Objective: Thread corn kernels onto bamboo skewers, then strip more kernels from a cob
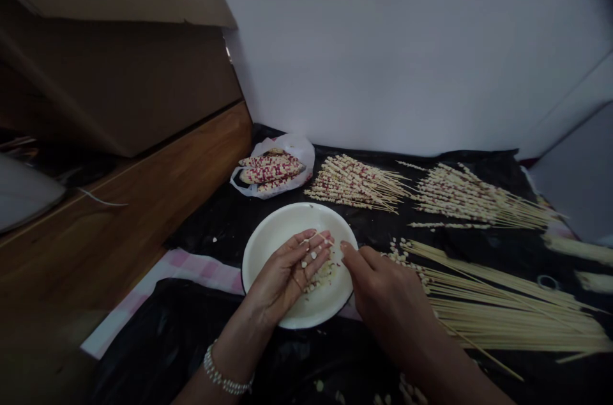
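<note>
My left hand (287, 267) is palm up over a white bowl (261, 239), its fingers curled around several loose corn kernels (306, 261). Its thumb and a fingertip meet near the end of a thin bamboo skewer (325, 237). My right hand (383, 280) is closed, pinching that skewer, whose tip points left toward my left fingers. More kernels and crumbs lie in the bottom of the bowl, partly hidden under my left hand.
Behind the bowl, speckled corn cobs (271, 168) lie in a plastic bag (304, 152). Two piles of kernel-threaded skewers (359, 181) are at the back right. Bare skewers (507, 309) spread on the right. A cardboard box (119, 79) stands left; a pale wall (383, 47) rises behind.
</note>
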A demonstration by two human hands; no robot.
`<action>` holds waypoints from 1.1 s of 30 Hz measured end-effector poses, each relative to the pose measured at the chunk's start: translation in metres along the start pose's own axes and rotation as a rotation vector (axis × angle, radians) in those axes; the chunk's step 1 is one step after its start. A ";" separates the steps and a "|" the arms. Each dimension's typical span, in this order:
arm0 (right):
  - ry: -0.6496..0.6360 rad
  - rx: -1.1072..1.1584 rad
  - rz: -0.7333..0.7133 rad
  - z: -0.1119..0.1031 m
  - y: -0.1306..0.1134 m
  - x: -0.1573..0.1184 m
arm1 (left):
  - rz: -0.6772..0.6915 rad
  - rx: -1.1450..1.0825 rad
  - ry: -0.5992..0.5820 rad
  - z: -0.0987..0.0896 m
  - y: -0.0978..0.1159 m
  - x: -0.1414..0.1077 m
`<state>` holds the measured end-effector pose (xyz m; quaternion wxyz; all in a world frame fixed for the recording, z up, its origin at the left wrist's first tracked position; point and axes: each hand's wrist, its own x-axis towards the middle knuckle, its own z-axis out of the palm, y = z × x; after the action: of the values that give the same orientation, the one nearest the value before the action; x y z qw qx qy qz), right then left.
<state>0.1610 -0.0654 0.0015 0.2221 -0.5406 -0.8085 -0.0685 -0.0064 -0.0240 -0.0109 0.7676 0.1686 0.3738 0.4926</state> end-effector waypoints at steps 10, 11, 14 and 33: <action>-0.052 0.025 -0.029 0.000 -0.004 -0.001 | 0.040 0.026 0.147 0.007 0.001 -0.001; -0.045 0.033 -0.033 0.001 -0.004 -0.001 | 0.039 0.028 0.151 0.008 0.001 -0.002; -0.041 0.039 -0.034 0.003 -0.003 -0.002 | 0.035 0.044 0.156 0.010 0.001 -0.003; -0.010 0.018 -0.038 -0.002 -0.004 -0.002 | 0.013 -0.014 0.111 0.004 0.000 -0.002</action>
<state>0.1582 -0.0693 0.0026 0.2217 -0.5236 -0.8202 -0.0625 -0.0041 -0.0250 -0.0077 0.7436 0.1378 0.4114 0.5088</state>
